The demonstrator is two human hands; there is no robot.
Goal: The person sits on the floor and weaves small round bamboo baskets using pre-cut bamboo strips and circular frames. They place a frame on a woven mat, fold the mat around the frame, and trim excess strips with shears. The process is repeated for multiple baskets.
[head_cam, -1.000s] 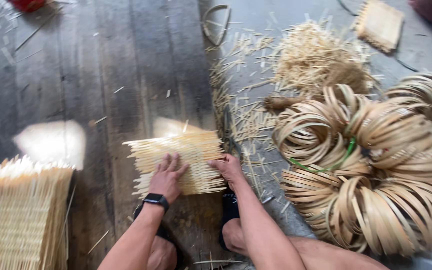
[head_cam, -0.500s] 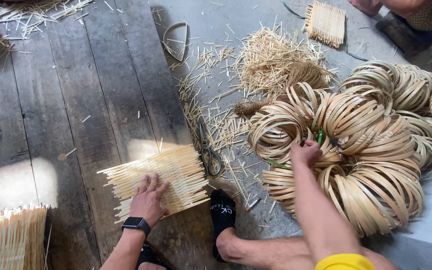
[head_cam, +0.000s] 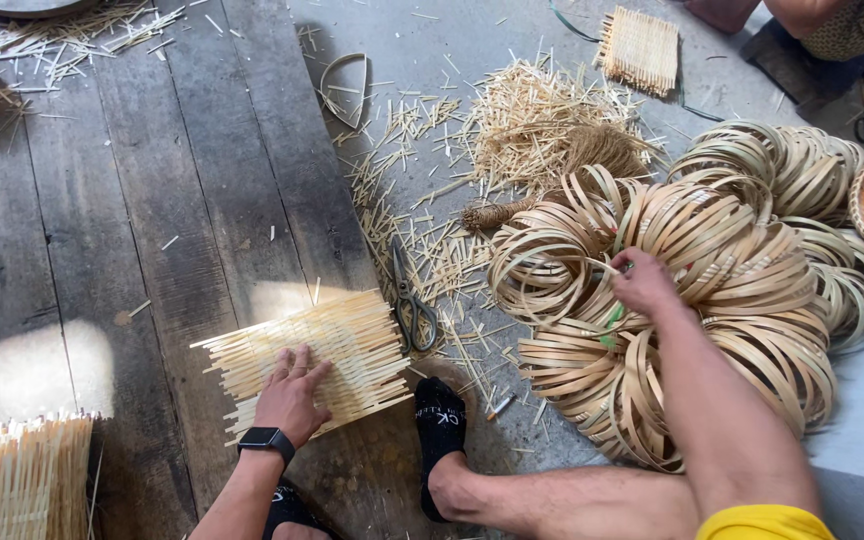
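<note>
A flat mat [head_cam: 317, 360] of thin, pale bamboo slats lies on the dark, weathered plank floor [head_cam: 152, 220], its ragged ends sticking out on both sides. The left hand [head_cam: 292, 392], a black watch [head_cam: 266, 440] on its wrist, rests open and palm-down on the mat's lower edge, fingers spread flat across the slats. At about three o'clock from the mat sits a heap of coiled bamboo strips [head_cam: 692, 300], smooth tan hoops bundled together in loose rings. The right hand [head_cam: 642, 282] reaches into the top of that heap, fingers curled around one of the strips beside a green tie [head_cam: 614, 315]; how firmly it grips I cannot tell. Between mat and coils, a pair of grey metal scissors [head_cam: 412, 300] lies among scattered straw-like offcuts. A black-socked foot [head_cam: 440, 425] sits just below the scissors. At twelve o'clock from the coils lies a small woven square [head_cam: 640, 48], and a stack of slat mats [head_cam: 17, 475] stands at eight o'clock.
</note>
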